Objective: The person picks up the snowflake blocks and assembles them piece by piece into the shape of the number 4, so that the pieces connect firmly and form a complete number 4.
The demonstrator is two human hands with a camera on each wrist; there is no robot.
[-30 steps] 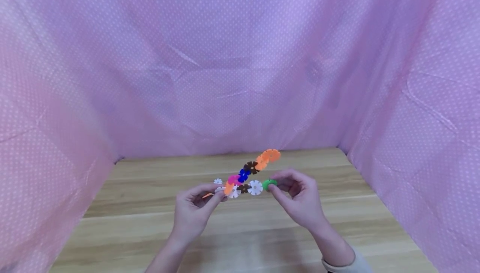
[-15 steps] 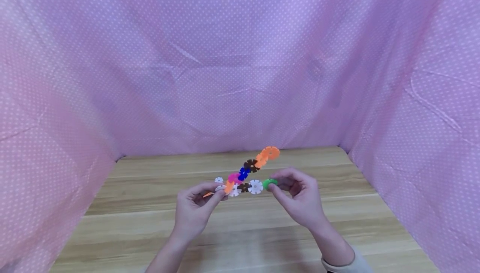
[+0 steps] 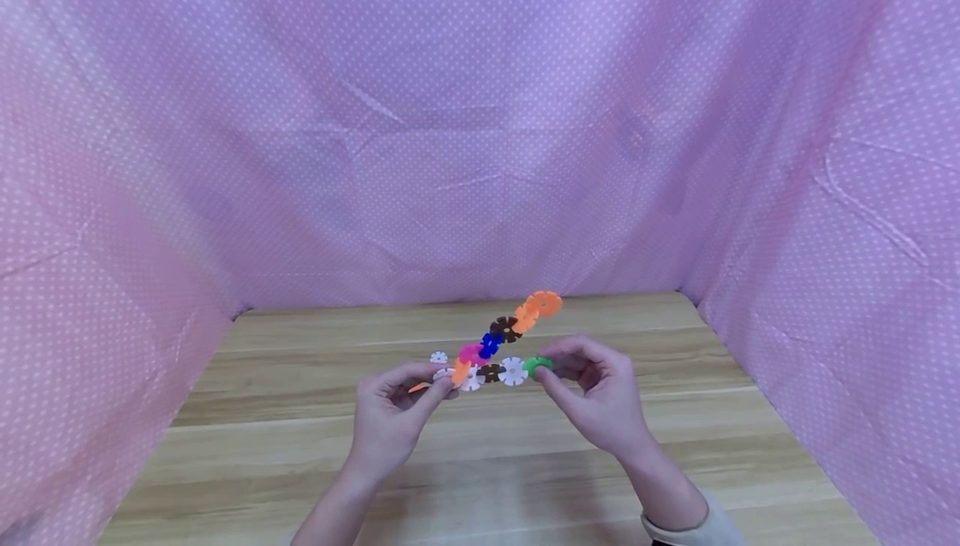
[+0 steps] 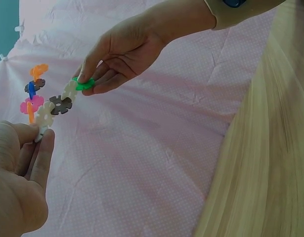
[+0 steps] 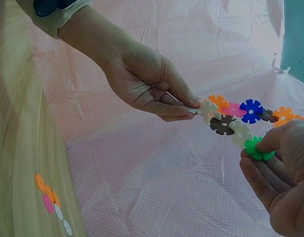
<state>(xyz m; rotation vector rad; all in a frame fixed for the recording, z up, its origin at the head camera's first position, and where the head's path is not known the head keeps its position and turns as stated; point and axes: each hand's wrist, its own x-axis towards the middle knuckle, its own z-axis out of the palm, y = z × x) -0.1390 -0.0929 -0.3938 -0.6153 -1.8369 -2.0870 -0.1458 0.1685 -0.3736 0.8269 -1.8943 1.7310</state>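
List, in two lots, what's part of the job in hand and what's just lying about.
Part of the job:
multicoloured disc chain, pinched by the left hand
green disc, at the chain's end, pinched by the right hand

Just lying about, as I judge it:
orange, pink and white discs on the wooden table, in neither hand

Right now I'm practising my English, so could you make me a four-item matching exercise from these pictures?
1. Right hand
2. Blue disc
3. Backdrop cloth
4. Tabletop

A. Between a pink disc and a brown disc
B. Wood-grained
C. Pinching a green disc
D. Pinkish with pale dots

Pairs: 1-C; 2-A; 3-D; 4-B
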